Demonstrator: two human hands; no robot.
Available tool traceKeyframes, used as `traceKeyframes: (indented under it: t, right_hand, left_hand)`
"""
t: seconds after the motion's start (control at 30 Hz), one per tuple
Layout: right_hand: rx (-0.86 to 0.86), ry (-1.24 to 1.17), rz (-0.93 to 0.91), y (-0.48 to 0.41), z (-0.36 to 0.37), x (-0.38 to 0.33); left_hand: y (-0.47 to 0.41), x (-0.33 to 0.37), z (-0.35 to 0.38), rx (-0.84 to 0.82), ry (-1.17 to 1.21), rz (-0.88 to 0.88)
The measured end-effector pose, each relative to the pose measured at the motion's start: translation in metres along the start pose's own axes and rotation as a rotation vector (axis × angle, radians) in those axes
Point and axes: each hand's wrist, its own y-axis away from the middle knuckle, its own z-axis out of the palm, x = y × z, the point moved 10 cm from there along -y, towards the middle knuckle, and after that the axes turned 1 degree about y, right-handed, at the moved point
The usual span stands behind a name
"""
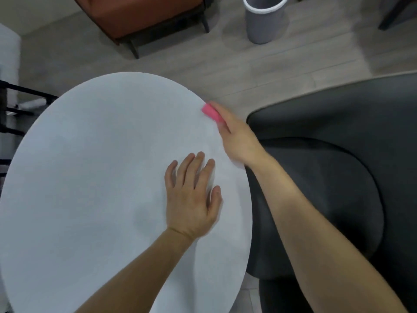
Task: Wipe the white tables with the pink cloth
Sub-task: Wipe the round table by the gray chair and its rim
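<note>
**Wiping the Edge of the Table**

The pink cloth (pixel 211 111) sits at the far right rim of the round white table (pixel 101 166), next to a dark grey chair (pixel 327 154). The right hand (pixel 237 138) holds it, with its fingers wrapped around the cloth. The left hand (pixel 191 195) lies flat on the tabletop, fingers straight and spread. The cloth looks soft, light and folded small. I think it bends easily, so a whole-hand hold on top should work best.
</note>
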Motion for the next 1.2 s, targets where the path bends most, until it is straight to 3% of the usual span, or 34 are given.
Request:
traceKeyframes:
  t: [0.13,0.27,0.57,0.9,1.03,1.2]
  right_hand:
    - [-0.099,0.07,0.005,-0.099,0.018,-0.035]
    - [-0.095,0.064,0.016,-0.088,0.016,-0.035]
    - [0.256,-0.154,0.098,0.063,-0.005,0.031]
    - [0.746,-0.214,0.296,0.265,0.062,0.062]
    - [0.882,-0.224,0.39,0.332,0.109,0.064]
    - [0.982,-0.314,0.448,0.397,0.187,0.051]
  left_hand:
    - [-0.002,0.001,-0.003,-0.005,0.03,-0.024]
    - [-0.002,0.006,-0.007,0.004,0.038,-0.02]
    - [-0.007,0.007,-0.007,-0.022,-0.021,-0.005]
    - [-0.007,0.01,-0.007,-0.127,-0.037,0.03]
    - [0.013,0.005,-0.005,-0.246,0.057,0.215]
    - [0.127,-0.019,-0.04,-0.291,0.173,0.521]
